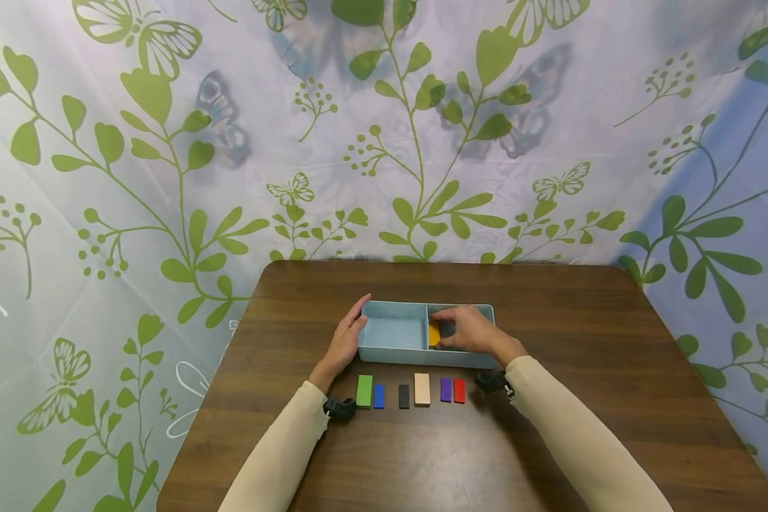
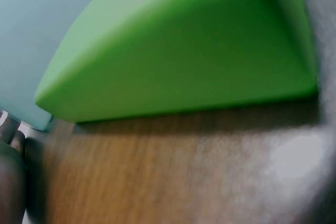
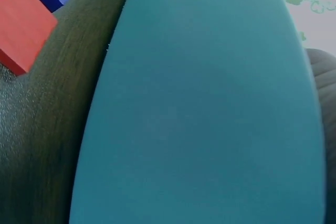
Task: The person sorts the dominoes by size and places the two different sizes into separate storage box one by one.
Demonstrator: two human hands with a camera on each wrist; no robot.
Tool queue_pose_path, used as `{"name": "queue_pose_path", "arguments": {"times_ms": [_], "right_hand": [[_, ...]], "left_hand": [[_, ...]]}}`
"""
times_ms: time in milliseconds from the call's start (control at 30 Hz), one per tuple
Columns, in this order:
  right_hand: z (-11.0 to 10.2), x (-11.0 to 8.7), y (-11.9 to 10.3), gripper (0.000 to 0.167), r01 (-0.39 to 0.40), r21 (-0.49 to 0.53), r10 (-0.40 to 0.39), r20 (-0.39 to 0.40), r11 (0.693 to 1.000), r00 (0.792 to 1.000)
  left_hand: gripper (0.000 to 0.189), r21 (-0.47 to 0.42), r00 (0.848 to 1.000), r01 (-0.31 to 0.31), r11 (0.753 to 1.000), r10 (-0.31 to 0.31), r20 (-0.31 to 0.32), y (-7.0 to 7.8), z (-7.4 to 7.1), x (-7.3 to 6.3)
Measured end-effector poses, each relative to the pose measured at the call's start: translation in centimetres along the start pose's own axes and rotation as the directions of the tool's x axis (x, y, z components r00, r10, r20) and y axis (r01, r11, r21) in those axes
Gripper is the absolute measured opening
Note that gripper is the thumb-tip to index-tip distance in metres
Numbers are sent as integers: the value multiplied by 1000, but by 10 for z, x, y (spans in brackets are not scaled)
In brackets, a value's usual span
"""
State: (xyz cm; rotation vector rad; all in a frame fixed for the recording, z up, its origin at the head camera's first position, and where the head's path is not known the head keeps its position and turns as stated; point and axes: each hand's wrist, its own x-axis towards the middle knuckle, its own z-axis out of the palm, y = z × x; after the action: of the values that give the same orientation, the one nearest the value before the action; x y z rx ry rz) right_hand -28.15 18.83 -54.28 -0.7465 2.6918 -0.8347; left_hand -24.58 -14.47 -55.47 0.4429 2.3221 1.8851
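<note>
Blue box [image 1: 397,355]: yellow block [image 1: 434,333] in 3-o'clock compartment, long axis 12–6; right hand [image 1: 472,330] pinches it. Left hand [image 1: 345,340], fingers straight, touches 9-o'clock end.

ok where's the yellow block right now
In the head view, the yellow block is inside the right-hand part of the light blue box, just right of its divider, held by the right hand.
</note>
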Motion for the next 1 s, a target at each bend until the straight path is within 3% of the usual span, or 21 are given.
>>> {"name": "queue_pose_path", "arguments": {"times_ms": [167, 667, 900, 1000], "right_hand": [[-7, -9, -1, 67, -26, 54, 27, -16, 998, 999], [-27, -39, -12, 71, 46, 80, -36, -123, 996, 992], [-27, -59, -13, 70, 74, 105, -54, -178, 992, 982], [-27, -67, -16, 69, 52, 112, -31, -185, 992, 982]], "left_hand": [[54, 2, 1000, -2, 1000, 2, 3, 1, 0, -1], [54, 9, 1000, -5, 1000, 5, 9, 2, 0, 0], [54, 41, 995, -56, 998, 59, -83, -38, 7, 11], [54, 69, 994, -61, 996, 67, -85, -39, 7, 11]]}}
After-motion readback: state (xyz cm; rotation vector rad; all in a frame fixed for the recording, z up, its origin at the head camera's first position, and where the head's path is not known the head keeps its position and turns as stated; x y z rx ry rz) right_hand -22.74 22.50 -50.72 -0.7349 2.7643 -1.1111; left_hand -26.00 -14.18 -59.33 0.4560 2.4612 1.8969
